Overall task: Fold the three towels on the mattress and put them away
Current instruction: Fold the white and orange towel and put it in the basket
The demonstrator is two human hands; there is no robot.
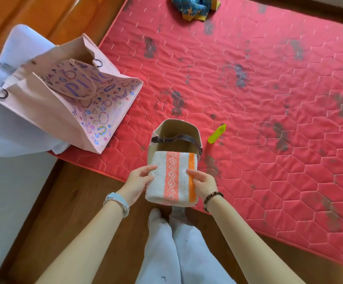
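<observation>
A folded white towel [172, 178] with an orange patterned band and an orange stripe is held at the near edge of the red mattress [268, 103]. My left hand [138, 181] grips its left side and my right hand [204, 183] grips its right side. Its far end rests over the rim of a small beige bag [176, 130] with a brown leather strap, whose mouth stands open. A crumpled blue and yellow towel [193, 6] lies at the far edge of the mattress.
A pink printed tote bag [74, 103] lies open on the mattress's left corner, over a white bag [13, 124]. A yellow-green marker-like object [217, 133] lies right of the beige bag. Wooden floor and my legs in pale trousers are below.
</observation>
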